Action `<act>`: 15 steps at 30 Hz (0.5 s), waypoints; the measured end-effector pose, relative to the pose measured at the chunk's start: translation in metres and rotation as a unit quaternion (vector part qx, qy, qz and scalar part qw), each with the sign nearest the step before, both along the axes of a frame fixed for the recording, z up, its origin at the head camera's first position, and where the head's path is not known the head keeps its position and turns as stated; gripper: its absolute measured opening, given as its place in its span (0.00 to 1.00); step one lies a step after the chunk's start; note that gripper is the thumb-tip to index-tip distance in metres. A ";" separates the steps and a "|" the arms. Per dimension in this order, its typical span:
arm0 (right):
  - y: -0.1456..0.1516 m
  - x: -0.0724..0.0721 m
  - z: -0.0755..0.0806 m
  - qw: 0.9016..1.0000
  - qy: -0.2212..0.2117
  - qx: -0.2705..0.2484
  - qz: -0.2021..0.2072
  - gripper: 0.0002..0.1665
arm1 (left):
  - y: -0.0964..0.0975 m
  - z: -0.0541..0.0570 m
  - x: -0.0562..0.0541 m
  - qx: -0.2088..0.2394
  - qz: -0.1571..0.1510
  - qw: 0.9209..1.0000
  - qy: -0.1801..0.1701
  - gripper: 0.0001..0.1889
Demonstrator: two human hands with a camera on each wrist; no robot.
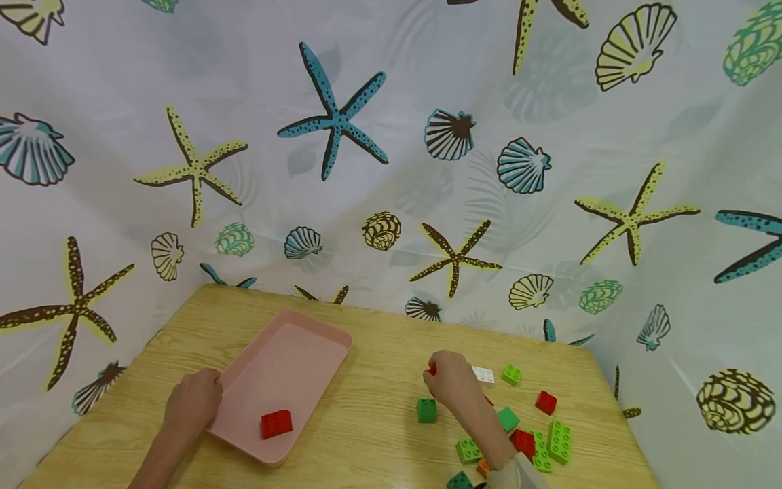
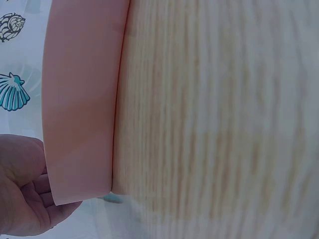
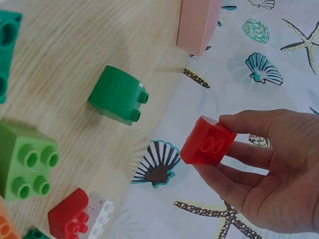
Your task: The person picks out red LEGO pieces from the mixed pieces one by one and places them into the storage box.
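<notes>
My left hand grips the left rim of a pink tray. In the left wrist view the fingers go behind the tray wall. Inside the tray lies a red toy brick. My right hand holds another red brick above the table, pinched between thumb and fingertips, its hollow underside showing in the right wrist view. Just below that hand stands a dark green brick with a curved top.
Several loose bricks lie about the right forearm: a white one, lime green ones, a red one and an orange one. A patterned cloth hangs behind and beside the wooden table.
</notes>
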State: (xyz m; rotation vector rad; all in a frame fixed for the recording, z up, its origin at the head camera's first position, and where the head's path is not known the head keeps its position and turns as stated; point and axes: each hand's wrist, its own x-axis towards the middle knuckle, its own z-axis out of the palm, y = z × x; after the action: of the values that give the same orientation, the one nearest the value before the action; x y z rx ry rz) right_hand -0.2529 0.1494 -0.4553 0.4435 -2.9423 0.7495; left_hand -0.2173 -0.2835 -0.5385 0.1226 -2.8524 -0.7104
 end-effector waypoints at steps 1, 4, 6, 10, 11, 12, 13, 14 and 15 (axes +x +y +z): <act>-0.002 0.000 0.002 1.000 0.001 -0.002 0.001 0.21 | 0.000 0.000 0.000 -0.001 0.000 1.000 0.001 0.09; -0.006 -0.001 0.005 1.000 0.009 -0.004 0.002 0.08 | 0.000 0.000 0.000 -0.003 -0.001 1.000 0.002 0.09; -0.009 -0.002 0.007 1.000 0.014 -0.003 0.000 0.03 | 0.000 0.001 0.001 -0.004 -0.001 1.000 0.002 0.09; -0.016 -0.003 0.010 1.000 0.016 -0.003 0.006 0.09 | 0.000 0.002 0.001 0.000 0.000 1.000 -0.003 0.09; -0.017 -0.004 0.010 1.000 0.015 -0.004 0.007 0.10 | 0.000 0.002 0.001 0.001 0.000 1.000 -0.005 0.09; -0.019 -0.004 0.011 1.000 0.019 -0.002 0.009 0.10 | 0.000 0.002 0.001 0.002 0.000 1.000 -0.006 0.09; -0.021 -0.004 0.011 1.000 0.022 -0.002 0.013 0.10 | 0.000 0.003 0.000 0.003 0.000 1.000 -0.006 0.09; -0.022 -0.004 0.012 1.000 0.024 0.000 0.016 0.11 | 0.000 0.003 0.000 0.003 0.001 1.000 -0.007 0.09; -0.024 -0.004 0.012 0.999 0.029 0.001 0.021 0.11 | 0.000 0.003 0.000 0.004 0.001 1.000 -0.007 0.09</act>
State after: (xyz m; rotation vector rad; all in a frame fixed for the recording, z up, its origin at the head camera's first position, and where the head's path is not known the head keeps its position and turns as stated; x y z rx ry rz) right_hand -0.2573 0.1254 -0.4429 0.5191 -2.8887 0.7259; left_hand -0.2169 -0.2832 -0.5357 0.1325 -2.8635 -0.7234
